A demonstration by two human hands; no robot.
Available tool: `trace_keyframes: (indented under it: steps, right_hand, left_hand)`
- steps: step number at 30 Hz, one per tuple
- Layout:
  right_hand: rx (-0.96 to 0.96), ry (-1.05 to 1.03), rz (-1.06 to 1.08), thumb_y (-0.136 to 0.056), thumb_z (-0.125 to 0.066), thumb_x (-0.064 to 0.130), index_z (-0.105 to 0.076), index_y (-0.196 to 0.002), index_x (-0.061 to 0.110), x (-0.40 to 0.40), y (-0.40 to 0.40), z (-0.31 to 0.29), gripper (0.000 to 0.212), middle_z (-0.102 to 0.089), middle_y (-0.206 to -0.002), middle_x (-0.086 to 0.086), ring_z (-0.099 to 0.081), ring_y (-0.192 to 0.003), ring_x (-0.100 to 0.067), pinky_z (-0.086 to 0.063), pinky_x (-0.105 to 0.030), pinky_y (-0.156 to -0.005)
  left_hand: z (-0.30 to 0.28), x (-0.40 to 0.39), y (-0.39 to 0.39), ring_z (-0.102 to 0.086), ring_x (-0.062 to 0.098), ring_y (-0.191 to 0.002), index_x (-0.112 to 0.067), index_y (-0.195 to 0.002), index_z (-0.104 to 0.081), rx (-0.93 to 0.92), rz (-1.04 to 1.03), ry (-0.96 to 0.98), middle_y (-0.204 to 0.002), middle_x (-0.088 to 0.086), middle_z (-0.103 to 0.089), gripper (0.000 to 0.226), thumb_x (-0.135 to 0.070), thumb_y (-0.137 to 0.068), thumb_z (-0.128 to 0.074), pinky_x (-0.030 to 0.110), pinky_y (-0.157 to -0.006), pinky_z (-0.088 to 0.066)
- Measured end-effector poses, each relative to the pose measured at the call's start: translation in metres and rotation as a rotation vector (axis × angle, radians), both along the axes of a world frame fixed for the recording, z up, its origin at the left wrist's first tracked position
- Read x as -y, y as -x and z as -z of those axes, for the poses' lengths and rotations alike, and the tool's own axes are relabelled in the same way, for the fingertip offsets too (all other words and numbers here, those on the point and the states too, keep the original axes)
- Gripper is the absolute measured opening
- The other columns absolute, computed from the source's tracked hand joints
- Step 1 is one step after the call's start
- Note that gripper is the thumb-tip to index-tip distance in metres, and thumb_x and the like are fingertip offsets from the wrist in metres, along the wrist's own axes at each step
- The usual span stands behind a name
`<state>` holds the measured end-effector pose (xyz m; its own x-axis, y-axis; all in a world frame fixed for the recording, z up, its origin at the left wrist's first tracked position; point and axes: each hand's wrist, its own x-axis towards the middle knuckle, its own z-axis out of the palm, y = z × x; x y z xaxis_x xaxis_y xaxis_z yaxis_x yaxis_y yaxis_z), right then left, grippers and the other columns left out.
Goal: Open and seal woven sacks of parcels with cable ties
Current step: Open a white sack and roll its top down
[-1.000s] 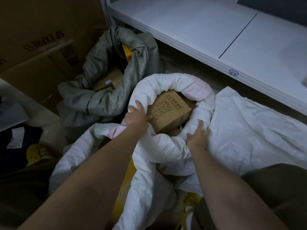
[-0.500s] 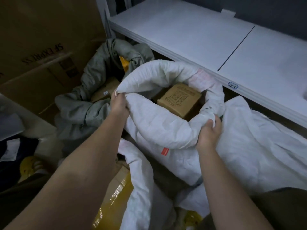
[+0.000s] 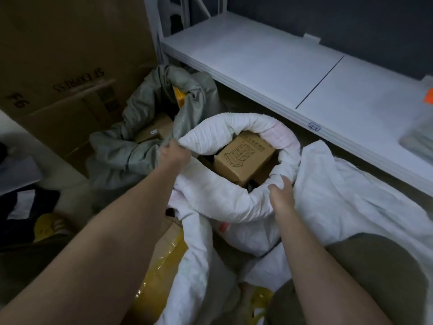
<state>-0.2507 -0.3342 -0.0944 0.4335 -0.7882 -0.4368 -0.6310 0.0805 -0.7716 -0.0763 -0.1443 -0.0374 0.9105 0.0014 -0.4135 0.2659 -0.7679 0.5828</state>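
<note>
Sack (image 3: 234, 198) rim between grips | left hand (image 3: 174, 154) clutches far-left rim | right hand (image 3: 282, 195) curls over near-right rim

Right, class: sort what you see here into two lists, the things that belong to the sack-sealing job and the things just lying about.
Part of the job:
white sack, mouth open
brown box inside it
left hand, gripping the sack's rim
right hand, on the rim opposite
grey sack, open, holding boxes

Lying about:
white shelf
big cardboard box
yellow slipper
</note>
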Motion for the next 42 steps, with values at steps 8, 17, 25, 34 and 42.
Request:
trace_keyframes:
  steps: [8, 17, 25, 34, 42]
  right_hand:
    - [0.129, 0.232, -0.407, -0.09, -0.05, 0.018, -0.022, -0.151, 0.028, -0.051, 0.034, -0.082, 0.068, -0.022, -0.157, -0.003, -0.022, -0.143, -0.029, -0.022, -0.048, -0.117]
    - [0.178, 0.407, -0.647, -0.088, -0.06, 0.024, -0.031, -0.148, 0.026, -0.078, 0.086, -0.125, 0.067, -0.022, -0.157, 0.0, -0.02, -0.142, -0.028, -0.024, -0.047, -0.116]
    - [0.119, 0.529, -0.635, -0.088, -0.057, 0.014, -0.065, -0.113, 0.018, -0.081, 0.102, -0.135, 0.026, -0.051, -0.132, -0.005, -0.048, -0.12, -0.024, -0.042, -0.033, -0.101]
    - [-0.209, 0.54, -0.663, -0.09, -0.057, 0.021, -0.061, -0.122, 0.018, -0.023, 0.137, -0.117, 0.033, -0.049, -0.131, -0.007, -0.047, -0.119, -0.026, -0.045, -0.036, -0.098]
    - [-0.516, 0.687, -0.707, -0.093, -0.05, 0.031, -0.041, -0.142, 0.021, 0.101, 0.23, -0.116, 0.05, -0.03, -0.15, -0.01, -0.025, -0.137, -0.034, -0.03, -0.042, -0.109]
  left_hand:
    - [-0.058, -0.011, 0.089, -0.022, 0.036, -0.139, -0.025, -0.149, -0.026, 0.154, 0.327, -0.045, -0.153, 0.016, -0.016, 0.058, -0.026, -0.096, -0.047, 0.043, -0.112, -0.028]
    - [-0.08, -0.019, 0.167, -0.047, 0.03, -0.122, -0.011, -0.133, -0.045, 0.256, 0.668, -0.035, -0.133, 0.014, -0.049, 0.04, -0.016, -0.094, -0.05, 0.039, -0.101, -0.04]
    - [-0.081, -0.005, 0.183, -0.058, 0.025, -0.11, -0.01, -0.123, -0.058, 0.268, 0.727, -0.034, -0.12, 0.008, -0.061, 0.03, -0.015, -0.094, -0.052, 0.039, -0.094, -0.047]
    - [-0.059, 0.047, 0.214, -0.054, 0.027, -0.113, -0.012, -0.122, -0.058, 0.246, 0.755, 0.014, -0.125, 0.008, -0.059, 0.031, -0.02, -0.094, -0.05, 0.038, -0.094, -0.045]
    - [-0.036, 0.126, 0.309, -0.053, 0.029, -0.117, -0.014, -0.142, -0.034, 0.165, 0.78, 0.135, -0.131, 0.011, -0.055, 0.047, -0.022, -0.097, -0.047, 0.039, -0.097, -0.044]
